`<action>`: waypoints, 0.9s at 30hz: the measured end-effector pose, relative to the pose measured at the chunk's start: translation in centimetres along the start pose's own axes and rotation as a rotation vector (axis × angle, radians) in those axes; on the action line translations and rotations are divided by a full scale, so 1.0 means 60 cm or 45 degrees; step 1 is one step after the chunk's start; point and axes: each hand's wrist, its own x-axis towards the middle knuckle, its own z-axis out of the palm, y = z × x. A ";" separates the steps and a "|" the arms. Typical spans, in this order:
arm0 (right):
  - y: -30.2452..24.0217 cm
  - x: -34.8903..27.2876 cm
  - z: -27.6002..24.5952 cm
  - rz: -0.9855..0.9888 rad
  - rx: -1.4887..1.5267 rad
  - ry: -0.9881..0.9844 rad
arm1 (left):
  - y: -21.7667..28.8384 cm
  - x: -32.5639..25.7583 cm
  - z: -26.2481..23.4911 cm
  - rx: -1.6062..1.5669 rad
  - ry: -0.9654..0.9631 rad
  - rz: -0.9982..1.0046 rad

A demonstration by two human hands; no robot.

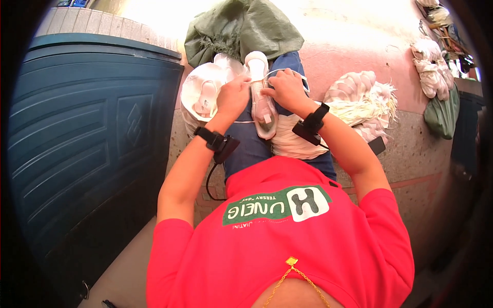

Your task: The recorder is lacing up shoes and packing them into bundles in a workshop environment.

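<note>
A pale white-pink shoe point(264, 114) rests lengthwise on my jeans, its tongue end pointing away from me. Just left of the shoe, my left hand point(233, 96) is closed in a pinch on a thin white shoelace point(306, 82). My right hand point(290, 92) is on the other side, fingers curled around the lace, its thumb reaching toward the shoe's lacing rows. Part of the lace loops out past my right fingers. Both hands partly hide the lace and the shoe's edges.
Left of my knees stands a round white container point(188, 91) with pale shoes in it. A green woven sack point(246, 25) lies beyond. Bundles of white shoes and laces point(359, 100) sit to the right, with another hanging bundle point(433, 66) farther off. A blue door point(92, 118) borders the left.
</note>
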 end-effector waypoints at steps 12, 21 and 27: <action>0.022 0.014 0.024 -0.003 0.177 -0.108 | 0.001 0.010 0.073 0.915 0.374 0.614; 0.035 0.012 0.029 -0.037 0.401 -0.040 | 0.016 0.003 0.075 1.092 0.393 0.787; 0.007 -0.024 -0.003 -0.083 0.261 0.237 | 0.067 -0.099 0.006 0.832 0.027 0.873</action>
